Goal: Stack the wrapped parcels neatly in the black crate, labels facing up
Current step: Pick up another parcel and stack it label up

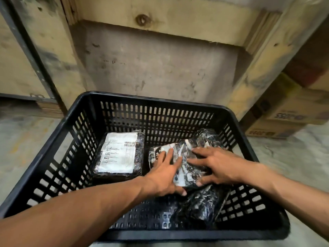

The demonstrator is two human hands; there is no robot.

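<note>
Both arms reach down into the black crate (85, 104), and the slip I'd worry about is right under the palms. The left hand (164, 177) and right hand (216, 165) press flat on a glossy wrapped parcel (185, 168), fingers spread over it, pinning it and not closing round it. It sits crooked on other dark, film-wrapped parcels (199, 207) heaped in the right half of the crate. That slick wrap on a lumpy heap could let it slide or tip as soon as the pressure comes off, leaving the stack untidy. Its top shows pale patches, but through the blur I can't say whether that is its label or only glare. Further in, on the left of the crate floor, a single parcel (121, 155) lies flat and square, its white label (119, 150) facing up. Cardboard boxes (288, 111) stand beyond, outside the crate.
</note>
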